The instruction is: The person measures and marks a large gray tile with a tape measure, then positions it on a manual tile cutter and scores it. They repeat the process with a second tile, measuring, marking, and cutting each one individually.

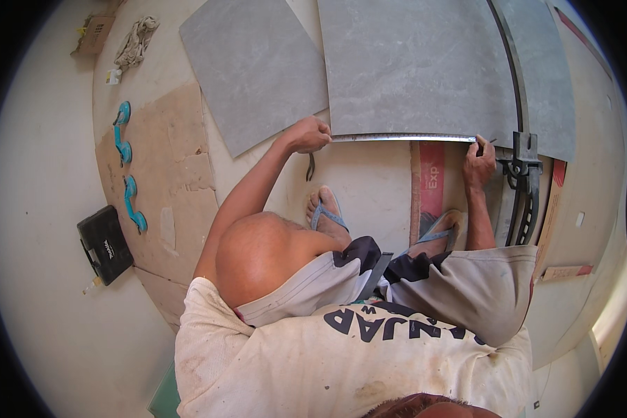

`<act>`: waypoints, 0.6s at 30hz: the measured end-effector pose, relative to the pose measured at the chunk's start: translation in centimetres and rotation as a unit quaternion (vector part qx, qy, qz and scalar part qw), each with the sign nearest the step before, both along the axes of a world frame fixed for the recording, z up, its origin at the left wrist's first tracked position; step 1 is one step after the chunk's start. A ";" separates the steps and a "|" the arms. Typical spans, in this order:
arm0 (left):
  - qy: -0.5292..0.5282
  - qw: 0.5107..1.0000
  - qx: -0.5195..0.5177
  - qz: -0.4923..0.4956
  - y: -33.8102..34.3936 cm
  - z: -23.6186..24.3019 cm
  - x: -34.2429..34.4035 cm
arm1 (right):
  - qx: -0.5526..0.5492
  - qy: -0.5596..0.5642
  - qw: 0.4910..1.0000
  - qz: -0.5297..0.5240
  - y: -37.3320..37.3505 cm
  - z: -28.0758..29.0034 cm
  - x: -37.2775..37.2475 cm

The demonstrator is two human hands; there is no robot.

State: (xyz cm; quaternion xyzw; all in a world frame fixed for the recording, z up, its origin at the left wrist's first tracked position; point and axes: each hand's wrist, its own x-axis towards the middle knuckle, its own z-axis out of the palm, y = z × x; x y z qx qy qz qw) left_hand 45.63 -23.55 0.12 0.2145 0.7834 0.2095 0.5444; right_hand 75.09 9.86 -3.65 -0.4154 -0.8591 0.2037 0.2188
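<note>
A metal measuring tape (404, 137) lies stretched along the near edge of a large grey tile (418, 70). My left hand (308, 136) pinches the tape at its left end, beside the tile's corner. My right hand (479, 160) grips the other end near the cutter, with a small dark item at its fingers that I cannot make out clearly. A tile cutter's long rail (514, 76) crosses the tile on the right, with its black head (524, 159) just beside my right hand. A thin dark tool (311, 167) lies below my left hand.
Another grey tile (251, 76) lies at upper left. Cardboard (167, 153) carries blue suction lifters (124, 132). A black case (104, 244), rag (136, 42) and small carton (94, 35) sit leftward. My sandalled feet (325, 212) are on the floor below the tiles, near a red strip (428, 171).
</note>
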 end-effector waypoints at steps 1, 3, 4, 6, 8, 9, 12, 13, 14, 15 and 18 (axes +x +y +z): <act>0.003 1.000 -0.001 -0.004 0.1 0.2 0.0 | -0.001 -0.001 1.000 -0.004 -0.1 0.1 0.0; 0.011 1.000 -0.003 -0.013 0.2 0.4 0.0 | 0.001 -0.001 1.000 -0.010 -0.2 0.2 -0.1; 0.014 1.000 -0.002 -0.017 0.2 0.5 0.0 | 0.004 0.001 1.000 -0.012 -0.2 0.2 -0.1; 0.019 0.999 -0.002 -0.025 0.3 0.7 -0.1 | 0.002 0.005 1.000 -0.018 -0.2 0.0 -0.1; 0.021 0.999 -0.002 -0.033 0.6 0.9 -0.1 | -0.007 0.008 1.000 -0.028 0.0 -0.2 0.0; 0.022 0.999 -0.001 -0.035 0.5 0.9 -0.1 | -0.008 0.007 1.000 -0.030 0.0 -0.2 0.0; 0.021 0.999 0.001 -0.033 0.3 0.6 -0.2 | -0.010 0.006 0.999 -0.032 -0.2 -0.1 -0.2; 0.016 1.000 0.000 -0.027 0.1 0.4 -0.2 | -0.010 0.006 0.999 -0.032 -0.2 -0.1 -0.3; 0.012 1.000 -0.001 -0.021 -0.1 0.2 -0.3 | -0.011 0.007 0.999 -0.032 -0.3 0.0 -0.5; 0.009 1.000 -0.003 -0.020 0.0 0.3 -0.3 | -0.007 0.002 1.000 -0.029 -0.3 0.1 -0.5; 0.015 1.000 -0.002 -0.027 0.3 0.5 -0.4 | -0.017 -0.002 0.999 -0.028 -0.1 0.8 -0.5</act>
